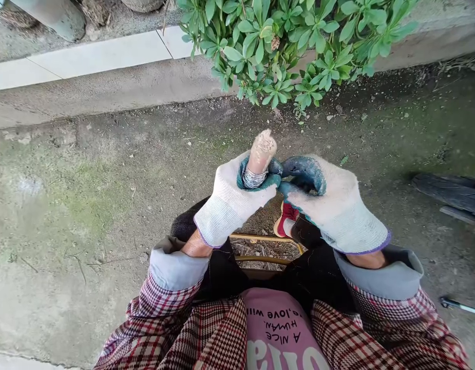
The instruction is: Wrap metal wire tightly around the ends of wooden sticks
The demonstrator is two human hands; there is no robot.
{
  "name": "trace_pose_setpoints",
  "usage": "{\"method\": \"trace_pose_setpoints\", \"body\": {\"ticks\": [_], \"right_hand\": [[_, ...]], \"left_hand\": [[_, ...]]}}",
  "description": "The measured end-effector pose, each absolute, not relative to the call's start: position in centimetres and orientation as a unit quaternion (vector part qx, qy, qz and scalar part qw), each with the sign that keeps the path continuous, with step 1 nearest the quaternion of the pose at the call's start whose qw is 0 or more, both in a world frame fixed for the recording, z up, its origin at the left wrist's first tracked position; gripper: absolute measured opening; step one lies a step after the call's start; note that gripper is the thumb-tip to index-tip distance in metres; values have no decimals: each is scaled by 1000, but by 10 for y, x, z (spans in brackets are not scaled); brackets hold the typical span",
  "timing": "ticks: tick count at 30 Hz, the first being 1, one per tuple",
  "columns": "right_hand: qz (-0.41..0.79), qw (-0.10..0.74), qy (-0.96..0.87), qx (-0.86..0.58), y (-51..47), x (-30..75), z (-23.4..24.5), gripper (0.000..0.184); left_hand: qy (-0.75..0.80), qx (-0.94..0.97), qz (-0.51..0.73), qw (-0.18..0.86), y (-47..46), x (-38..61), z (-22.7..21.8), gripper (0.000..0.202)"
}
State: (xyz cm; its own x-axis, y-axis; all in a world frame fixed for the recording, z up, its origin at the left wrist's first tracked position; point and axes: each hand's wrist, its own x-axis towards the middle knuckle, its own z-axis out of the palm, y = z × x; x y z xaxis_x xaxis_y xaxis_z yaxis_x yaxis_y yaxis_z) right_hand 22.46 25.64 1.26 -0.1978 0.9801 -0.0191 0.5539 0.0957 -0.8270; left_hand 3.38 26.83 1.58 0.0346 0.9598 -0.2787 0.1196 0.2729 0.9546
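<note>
Both my hands wear white knit gloves with teal-coated palms. My left hand (231,198) is wrapped round a short wooden handle (261,150) with a worn, dirty end and a silvery metal collar (254,179) just above my fingers. My right hand (329,203) is curled beside it, its fingertips touching the left hand's fingers near the collar. What lies below the collar is hidden inside the left glove. My checked sleeves with grey cuffs frame the bottom of the view.
A leafy green plant (283,46) hangs over a concrete ledge ahead. Mossy concrete ground (87,195) spreads around. A brass-coloured frame (266,249) and a red shoe (285,218) show between my knees. Dark planks (453,192) lie at right, a metal rod (462,307) lower right.
</note>
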Motion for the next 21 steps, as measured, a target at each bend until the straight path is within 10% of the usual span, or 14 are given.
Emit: {"method": "trace_pose_setpoints", "body": {"ticks": [13, 21], "right_hand": [[182, 173, -778, -576, 265, 215, 27, 14], [201, 195, -736, -616, 276, 228, 11, 15]], "left_hand": [[621, 496, 341, 502, 272, 37, 8, 19], [506, 349, 319, 721, 272, 31, 16, 22]]}}
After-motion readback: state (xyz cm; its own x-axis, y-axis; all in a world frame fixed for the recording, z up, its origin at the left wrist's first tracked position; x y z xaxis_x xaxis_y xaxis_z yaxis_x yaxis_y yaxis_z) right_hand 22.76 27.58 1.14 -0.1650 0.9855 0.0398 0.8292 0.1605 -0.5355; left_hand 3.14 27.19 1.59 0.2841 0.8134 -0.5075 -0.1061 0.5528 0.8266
